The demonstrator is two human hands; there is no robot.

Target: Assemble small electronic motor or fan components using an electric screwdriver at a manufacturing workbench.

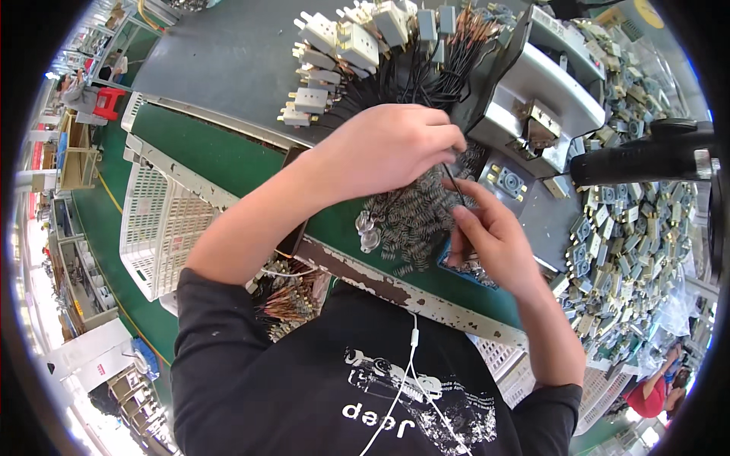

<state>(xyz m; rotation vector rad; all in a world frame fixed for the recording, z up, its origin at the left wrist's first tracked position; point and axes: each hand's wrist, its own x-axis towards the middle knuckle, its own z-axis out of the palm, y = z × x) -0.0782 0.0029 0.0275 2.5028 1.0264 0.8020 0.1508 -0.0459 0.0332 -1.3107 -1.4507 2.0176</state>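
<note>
A short length of thin black cable [454, 183] runs between my two hands. My left hand [399, 148] is closed, its fingertips pinching the cable's upper part. My right hand [493, 235] pinches the cable's lower part between thumb and forefinger; its other fingers are curled. Beneath both hands lies a heap of small coil springs [426, 220]. Just beyond my left hand, black cords with white and grey plugs [357, 47] are fanned out in a bundle, bare copper ends [470, 30] among them. The cable's ends are hidden by my fingers.
A metal fixture [544, 95] stands right of the bundle. Loose plug and socket parts [623, 251] cover the right side, with a black arm [639, 156] over them. Clear plastic pieces [368, 232] and a blue tray [475, 273] lie near the worn table edge [365, 283]. White crates [163, 228] stand left.
</note>
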